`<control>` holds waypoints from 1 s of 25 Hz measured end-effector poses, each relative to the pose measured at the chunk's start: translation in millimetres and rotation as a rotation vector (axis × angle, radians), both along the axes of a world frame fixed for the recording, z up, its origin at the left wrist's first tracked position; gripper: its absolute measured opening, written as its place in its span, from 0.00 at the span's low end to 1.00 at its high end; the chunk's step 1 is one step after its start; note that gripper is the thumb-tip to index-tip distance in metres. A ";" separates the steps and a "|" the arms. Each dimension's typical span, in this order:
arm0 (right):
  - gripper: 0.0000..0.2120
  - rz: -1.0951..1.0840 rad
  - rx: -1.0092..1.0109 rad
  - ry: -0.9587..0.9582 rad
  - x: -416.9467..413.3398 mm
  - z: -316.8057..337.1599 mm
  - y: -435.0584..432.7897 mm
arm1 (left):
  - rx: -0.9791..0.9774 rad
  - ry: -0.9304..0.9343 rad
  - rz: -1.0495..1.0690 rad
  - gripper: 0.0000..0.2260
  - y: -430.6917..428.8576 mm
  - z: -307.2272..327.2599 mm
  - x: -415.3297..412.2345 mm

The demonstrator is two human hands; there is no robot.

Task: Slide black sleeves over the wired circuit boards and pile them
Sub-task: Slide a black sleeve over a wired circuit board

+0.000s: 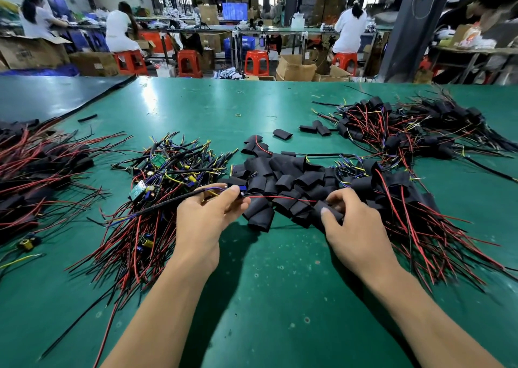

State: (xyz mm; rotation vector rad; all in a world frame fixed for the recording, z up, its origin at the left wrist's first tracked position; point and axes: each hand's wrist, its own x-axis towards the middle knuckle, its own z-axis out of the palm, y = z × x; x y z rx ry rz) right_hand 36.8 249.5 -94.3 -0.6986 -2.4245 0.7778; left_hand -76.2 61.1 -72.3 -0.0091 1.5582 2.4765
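- Head view shows a sleeve heap (pixel 283 177) in the middle of the green table (pixel 266 283). It lies close, so both hands can reach it.
- Bare boards (pixel 168 177) lie in a tangle just left of the heap. The done pile (pixel 406 196) lies just right of it. I think this keeps the not-done ones apart from the done ones.
- At the heap's near left edge, the left hand (pixel 204 219) has its thumb and fingers curled. They pinch one board (pixel 240 190) by its end. Its red wire (pixel 280 198) points across the heap toward the other hand, maybe so it can go into a sleeve first.
- At the heap's near right edge, the right hand (pixel 356 227) has its fingers curled down around one sleeve (pixel 315 215). It looks like it is picking that one out.
- That sleeve is not on the board yet.
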 end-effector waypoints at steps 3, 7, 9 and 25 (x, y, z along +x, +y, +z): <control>0.02 -0.016 -0.258 0.236 -1.9 3.1 -0.4 | 0.097 -0.061 -0.010 0.03 -1.0 3.9 -1.0; 0.07 0.009 -0.801 0.410 -8.6 6.0 3.2 | 0.158 -0.092 0.012 0.05 -1.0 6.3 -2.1; 0.09 0.042 -1.031 0.443 -11.0 7.7 4.0 | 0.164 -0.095 0.022 0.06 -1.3 6.8 -2.7; 0.21 0.211 -1.280 0.381 -8.7 16.7 -4.2 | 0.122 -0.156 0.071 0.03 -4.6 9.2 -3.2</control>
